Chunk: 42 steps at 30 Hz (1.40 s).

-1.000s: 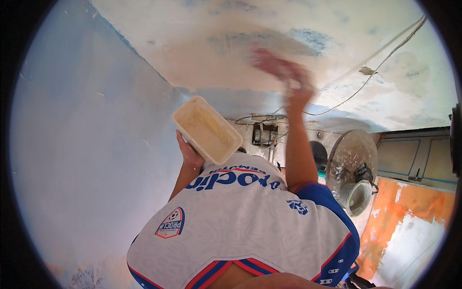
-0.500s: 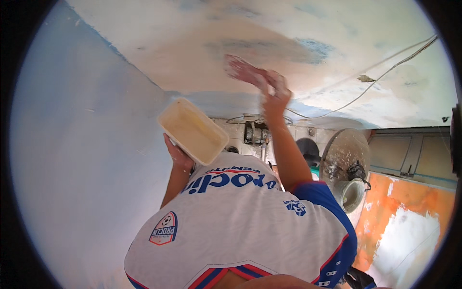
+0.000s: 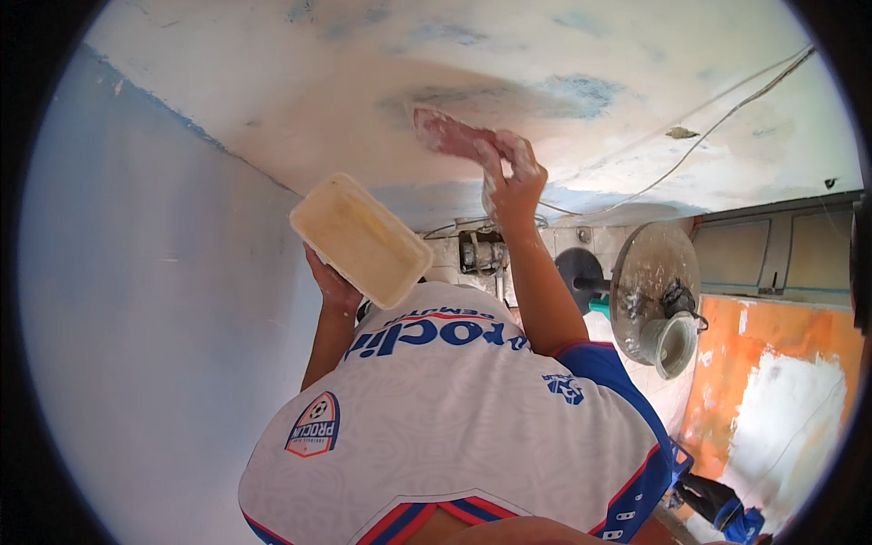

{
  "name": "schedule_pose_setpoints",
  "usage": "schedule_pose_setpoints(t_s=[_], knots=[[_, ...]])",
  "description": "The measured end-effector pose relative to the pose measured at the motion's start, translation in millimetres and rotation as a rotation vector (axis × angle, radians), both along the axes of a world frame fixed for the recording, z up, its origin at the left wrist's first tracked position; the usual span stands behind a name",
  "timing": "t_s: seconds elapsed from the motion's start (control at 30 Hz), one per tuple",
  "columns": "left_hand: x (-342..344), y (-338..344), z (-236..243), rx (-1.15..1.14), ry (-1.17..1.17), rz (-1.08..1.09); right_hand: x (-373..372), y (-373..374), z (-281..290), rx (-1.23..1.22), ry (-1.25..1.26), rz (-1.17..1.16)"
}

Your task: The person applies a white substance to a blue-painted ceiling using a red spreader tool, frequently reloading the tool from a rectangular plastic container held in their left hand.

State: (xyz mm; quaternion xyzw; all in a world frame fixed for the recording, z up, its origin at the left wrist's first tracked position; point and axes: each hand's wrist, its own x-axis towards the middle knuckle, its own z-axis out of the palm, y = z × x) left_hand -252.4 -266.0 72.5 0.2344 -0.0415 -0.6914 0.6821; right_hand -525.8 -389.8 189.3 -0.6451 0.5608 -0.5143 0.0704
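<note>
My left hand grips a rectangular cream plastic tub from beneath and tilts it toward the wall; a thin pale coating covers its inside. My right hand is closed round the end of a flat red putty spreader, smeared with white. The spreader's far edge lies at or very near the patchy white wall, just below a bluish-grey patch; whether it touches cannot be seen. White residue coats the right fingers.
A blue wall meets the patchy one at my left. A cable runs along the wall at right. Below stand a round speckled table with a grey pot, a small pump and an orange, partly white panel.
The right hand and spreader have shifted slightly left, with the spreader's angle a little flatter. The whole view has moved a little, and more of a dark-and-blue item shows at the lower right.
</note>
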Motion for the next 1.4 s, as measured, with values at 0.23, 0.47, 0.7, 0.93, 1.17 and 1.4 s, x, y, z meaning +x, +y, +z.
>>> schedule_pose_setpoints(t_s=[0.23, 0.47, 0.7, 0.93, 1.17, 1.4], knots=[[15.6, -4.2, 4.9, -0.077, -0.092, 0.062, -165.3, 9.4, 69.2, -0.297, -0.467, -0.316], [20.5, -4.1, 8.4, -0.109, 0.036, 0.021, -16.0, -5.6, 19.3, -0.083, 0.026, -0.075], [34.1, 3.5, -7.1, -0.121, -0.016, 0.045, -160.0, 1.7, 70.1, -0.481, -0.464, -0.422], [28.7, 2.9, -11.7, -0.109, 0.034, 0.012, -29.7, -13.3, 0.7, -0.069, -0.139, -0.213], [38.9, 12.1, -19.0, -0.096, -0.114, 0.072, -139.7, 6.7, 54.5, -0.496, -0.266, -0.458], [23.2, -3.1, -9.6, -0.168, 0.078, -0.048, 7.2, 6.2, -32.7, 0.155, -0.203, 0.026]])
